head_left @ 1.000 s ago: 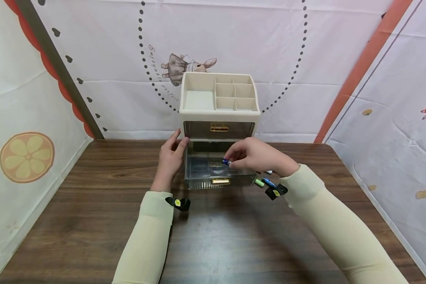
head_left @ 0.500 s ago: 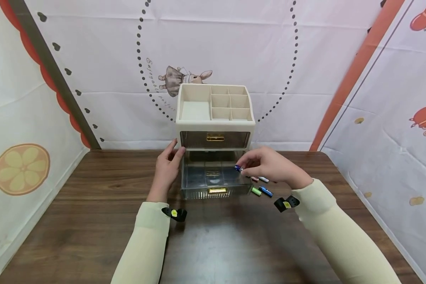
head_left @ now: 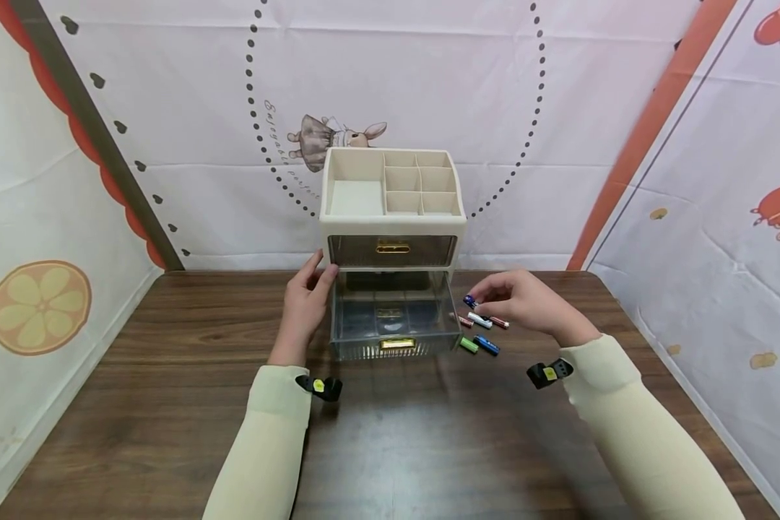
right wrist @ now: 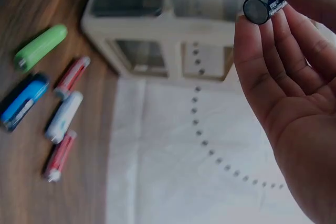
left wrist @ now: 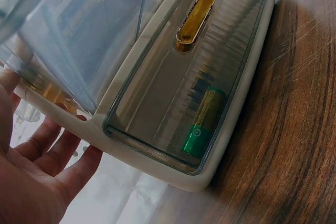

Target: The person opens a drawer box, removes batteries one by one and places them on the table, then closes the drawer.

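Note:
The white desktop organizer (head_left: 393,228) stands at the back of the table with its smoky see-through middle drawer (head_left: 364,347) pulled out. My left hand (head_left: 304,307) rests against the organizer's left side, thumb near the front edge; in the left wrist view its fingertips touch the white frame. A green battery (left wrist: 197,139) shows through the front of the bottom drawer (left wrist: 152,129). Right of the organizer, my right hand (head_left: 526,302) pinches a dark blue battery (right wrist: 258,9) between thumb and fingers, held above the loose batteries.
Several loose batteries lie right of the pulled-out drawer: a green one (head_left: 469,344), a blue one (head_left: 487,344), a white one (head_left: 479,320) and red ones, including one red battery (head_left: 500,323). A patterned white cloth (head_left: 390,79) hangs behind the table (head_left: 188,404).
My right hand has moved right with the dark blue battery, from above the pulled-out drawer to beside the organizer. My left hand stays against the organizer's side. The head view has shifted slightly.

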Demonstrator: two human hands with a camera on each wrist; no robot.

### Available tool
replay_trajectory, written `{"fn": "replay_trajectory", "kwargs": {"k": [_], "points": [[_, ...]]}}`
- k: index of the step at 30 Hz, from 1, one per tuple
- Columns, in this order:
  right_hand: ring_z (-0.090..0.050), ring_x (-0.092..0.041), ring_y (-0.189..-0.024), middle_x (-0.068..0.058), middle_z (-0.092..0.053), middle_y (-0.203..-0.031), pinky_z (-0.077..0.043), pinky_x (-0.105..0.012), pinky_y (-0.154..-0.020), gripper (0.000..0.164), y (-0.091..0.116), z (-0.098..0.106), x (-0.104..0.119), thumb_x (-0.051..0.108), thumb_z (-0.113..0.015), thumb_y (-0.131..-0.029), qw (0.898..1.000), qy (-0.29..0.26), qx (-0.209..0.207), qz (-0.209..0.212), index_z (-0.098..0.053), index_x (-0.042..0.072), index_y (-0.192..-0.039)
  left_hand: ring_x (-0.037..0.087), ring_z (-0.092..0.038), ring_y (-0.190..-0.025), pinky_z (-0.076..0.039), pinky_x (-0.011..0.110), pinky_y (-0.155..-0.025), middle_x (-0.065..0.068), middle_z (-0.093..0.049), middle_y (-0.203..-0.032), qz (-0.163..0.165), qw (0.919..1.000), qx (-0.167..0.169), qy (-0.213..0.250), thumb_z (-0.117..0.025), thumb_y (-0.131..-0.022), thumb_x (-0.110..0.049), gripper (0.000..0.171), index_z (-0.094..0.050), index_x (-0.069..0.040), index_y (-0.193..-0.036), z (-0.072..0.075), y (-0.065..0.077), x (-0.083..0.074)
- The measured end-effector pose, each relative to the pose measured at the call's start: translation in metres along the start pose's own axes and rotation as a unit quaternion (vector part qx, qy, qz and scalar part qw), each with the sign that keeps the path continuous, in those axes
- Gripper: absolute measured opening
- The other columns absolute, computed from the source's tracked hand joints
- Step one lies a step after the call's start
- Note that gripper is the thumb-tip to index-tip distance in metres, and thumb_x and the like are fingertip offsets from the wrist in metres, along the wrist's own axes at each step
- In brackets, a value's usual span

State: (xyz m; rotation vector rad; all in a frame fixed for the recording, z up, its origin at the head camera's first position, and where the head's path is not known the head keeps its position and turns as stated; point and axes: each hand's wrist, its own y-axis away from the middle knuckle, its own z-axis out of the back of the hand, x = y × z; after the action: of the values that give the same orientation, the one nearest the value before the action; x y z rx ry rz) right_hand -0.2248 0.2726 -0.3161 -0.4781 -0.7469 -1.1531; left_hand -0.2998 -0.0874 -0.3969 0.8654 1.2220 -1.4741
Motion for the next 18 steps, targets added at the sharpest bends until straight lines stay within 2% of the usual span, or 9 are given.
{"fn": "replay_trajectory", "kwargs": {"k": [5, 12, 18], "points": [[-0.062, -0.016, -0.07, -0.009, -0.07, -0.09, -0.053, -0.033, -0.065, 0.019, 0.003, 0.0, -0.021, 0.017, -0.07, -0.089, 1.0, -0.004, -0.018, -0.023, -0.071, 0.01, -0.107, 0.026, -0.057, -0.106, -0.046, 0.042, -0.09, 0.017, -0.063, -0.116, 0.0, 1.0, -0.001, 0.0, -0.056, -0.094, -0.052, 0.064, -0.04, -0.023, -0.149, -0.001, 0.0, -0.001], [-0.065, -0.027, -0.083, -0.007, -0.071, -0.094, -0.052, -0.033, -0.069, 0.02, 0.007, -0.001, -0.045, 0.022, -0.072, -0.088, 0.998, 0.01, -0.033, -0.049, -0.072, 0.01, -0.104, 0.025, -0.057, -0.104, -0.045, 0.038, -0.089, 0.018, -0.064, -0.116, -0.004, 1.0, -0.005, -0.006, -0.056, -0.095, -0.049, 0.062, -0.041, -0.021, -0.149, -0.001, 0.0, 0.0], [-0.066, -0.019, -0.082, -0.005, -0.071, -0.092, -0.053, -0.039, -0.073, 0.016, 0.009, -0.004, -0.063, 0.021, -0.072, -0.088, 0.997, 0.034, -0.043, -0.06, -0.073, 0.013, -0.102, 0.024, -0.056, -0.102, -0.044, 0.037, -0.086, 0.017, -0.064, -0.114, -0.004, 1.0, -0.007, -0.004, -0.056, -0.094, -0.051, 0.063, -0.041, -0.022, -0.149, -0.001, 0.0, 0.0]]}}
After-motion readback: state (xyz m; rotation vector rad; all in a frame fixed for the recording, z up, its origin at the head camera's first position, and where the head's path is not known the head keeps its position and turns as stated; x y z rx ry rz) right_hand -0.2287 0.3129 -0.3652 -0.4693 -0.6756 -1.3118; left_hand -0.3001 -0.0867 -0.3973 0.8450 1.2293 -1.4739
